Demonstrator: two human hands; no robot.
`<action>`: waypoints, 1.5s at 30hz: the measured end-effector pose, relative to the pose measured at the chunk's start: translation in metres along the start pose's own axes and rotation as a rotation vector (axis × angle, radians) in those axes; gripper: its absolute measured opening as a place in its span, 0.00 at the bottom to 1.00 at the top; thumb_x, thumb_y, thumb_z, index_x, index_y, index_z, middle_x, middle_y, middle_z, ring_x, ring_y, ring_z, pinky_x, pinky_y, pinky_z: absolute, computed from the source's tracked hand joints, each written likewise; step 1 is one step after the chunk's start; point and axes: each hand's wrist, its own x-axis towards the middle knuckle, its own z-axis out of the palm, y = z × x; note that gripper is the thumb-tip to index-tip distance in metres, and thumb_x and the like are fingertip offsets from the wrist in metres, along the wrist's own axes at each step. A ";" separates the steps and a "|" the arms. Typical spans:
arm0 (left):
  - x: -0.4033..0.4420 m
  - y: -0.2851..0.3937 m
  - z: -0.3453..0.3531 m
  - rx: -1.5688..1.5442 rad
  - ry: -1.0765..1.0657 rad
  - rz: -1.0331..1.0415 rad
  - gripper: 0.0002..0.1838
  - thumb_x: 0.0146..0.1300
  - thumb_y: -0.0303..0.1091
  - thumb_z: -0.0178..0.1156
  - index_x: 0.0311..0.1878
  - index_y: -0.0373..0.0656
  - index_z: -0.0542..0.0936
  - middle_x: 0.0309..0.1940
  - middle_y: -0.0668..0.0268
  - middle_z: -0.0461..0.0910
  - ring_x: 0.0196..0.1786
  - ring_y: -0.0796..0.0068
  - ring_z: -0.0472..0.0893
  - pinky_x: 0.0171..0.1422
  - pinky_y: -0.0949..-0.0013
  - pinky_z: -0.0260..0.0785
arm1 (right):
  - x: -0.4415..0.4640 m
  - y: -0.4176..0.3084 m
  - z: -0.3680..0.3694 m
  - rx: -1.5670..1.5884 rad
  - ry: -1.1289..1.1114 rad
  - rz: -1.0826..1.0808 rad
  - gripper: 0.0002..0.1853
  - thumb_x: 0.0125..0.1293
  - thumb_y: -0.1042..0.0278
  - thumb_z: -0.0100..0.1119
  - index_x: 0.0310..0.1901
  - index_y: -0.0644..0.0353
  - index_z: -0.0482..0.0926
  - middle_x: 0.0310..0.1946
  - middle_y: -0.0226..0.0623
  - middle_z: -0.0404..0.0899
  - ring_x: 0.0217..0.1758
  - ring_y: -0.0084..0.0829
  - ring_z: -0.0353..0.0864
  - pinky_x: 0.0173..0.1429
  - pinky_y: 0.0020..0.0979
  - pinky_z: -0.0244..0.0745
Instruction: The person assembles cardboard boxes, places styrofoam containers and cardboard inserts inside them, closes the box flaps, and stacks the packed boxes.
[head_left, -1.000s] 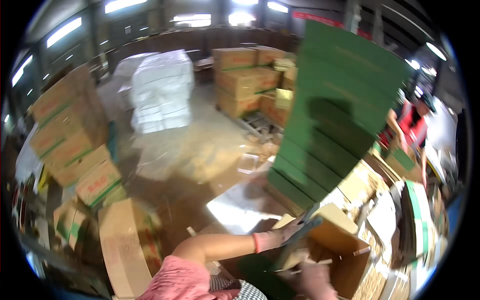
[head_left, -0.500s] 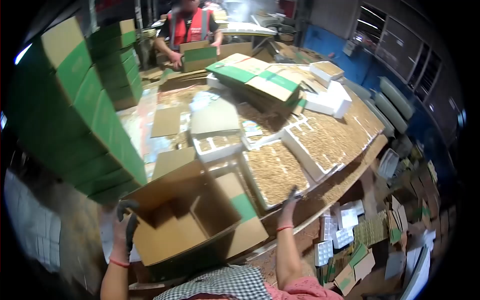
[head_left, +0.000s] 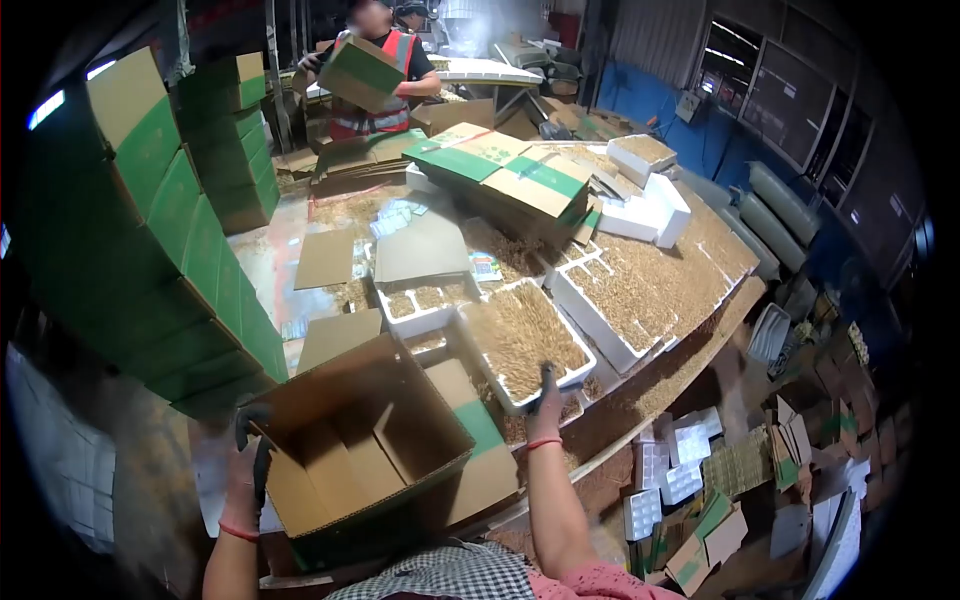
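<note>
Fingers of the left hand (head_left: pixel 250 455) curl over the nine o'clock wall of the open carton (head_left: pixel 335 385), while the right hand (head_left: pixel 547 405) pinches the rim of the white foam tray (head_left: pixel 575 373) at about five o'clock, thumb on top; its underlying fingers are hidden. Taking the carton as the clock's centre, twelve pointing away from the wearer, the tray is near at two o'clock.

Its shell looks light and stiff but brittle, so a thin edge could snap under a one-sided pull; the load probably makes it heavier. Opposite long walls, held from below and kept level, seem the safest hold, since loose contents may spill. The carton looks light, its walls flexing somewhat.

Tan, grain-like fill (head_left: pixel 520 340) covers the tray, blurred in places. The carton shows inner walls and bottom panels. Toward one o'clock, a divided tray (head_left: pixel 420 322) holds similar fill beneath a cardboard sheet (head_left: pixel 425 250); farther toward two, a larger tray (head_left: pixel 595 328) is heaped with it.
</note>
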 end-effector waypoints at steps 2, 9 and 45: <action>0.003 -0.001 -0.001 -0.037 -0.002 0.052 0.19 0.59 0.26 0.48 0.55 0.45 0.75 0.35 0.69 0.74 0.32 0.84 0.72 0.36 0.80 0.63 | 0.002 0.001 -0.015 0.281 -0.162 0.181 0.32 0.66 0.64 0.60 0.69 0.57 0.59 0.62 0.42 0.70 0.61 0.41 0.73 0.66 0.43 0.68; 0.047 -0.049 -0.022 0.482 0.024 0.584 0.23 0.46 0.21 0.43 0.47 0.40 0.78 0.63 0.61 0.67 0.41 0.74 0.78 0.34 0.80 0.68 | 0.006 -0.103 -0.016 -0.218 -0.818 0.066 0.25 0.71 0.55 0.48 0.63 0.63 0.67 0.57 0.43 0.76 0.58 0.39 0.77 0.62 0.39 0.74; 0.088 0.096 0.050 0.497 -0.177 0.736 0.50 0.49 0.27 0.67 0.73 0.34 0.50 0.72 0.48 0.55 0.76 0.51 0.53 0.78 0.57 0.45 | 0.071 -0.025 0.175 -1.077 -0.833 -0.905 0.05 0.58 0.68 0.65 0.35 0.57 0.83 0.32 0.36 0.78 0.36 0.35 0.79 0.41 0.36 0.74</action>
